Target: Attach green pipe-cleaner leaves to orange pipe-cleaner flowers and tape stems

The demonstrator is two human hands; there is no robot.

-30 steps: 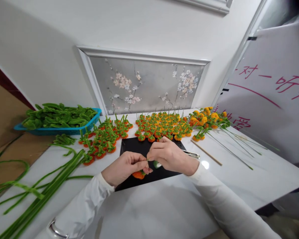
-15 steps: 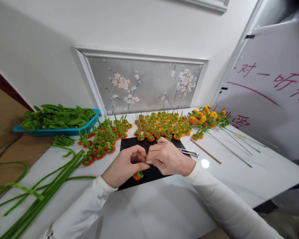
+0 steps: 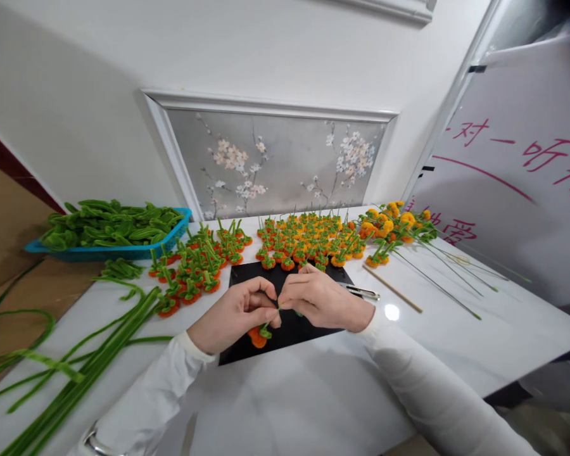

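Centrally, just below the middle of the frame, an orange flower point(image 3: 258, 338) with a green base is held by the left hand point(image 3: 230, 316), thumb and fingers pinched together above a black mat point(image 3: 292, 332). By the right hand point(image 3: 320, 297) the same spot is met with bent fingertips; whether anything is gripped there cannot be told. At left, green pieces point(image 3: 116, 223) are heaped in a blue basket point(image 3: 104, 254).
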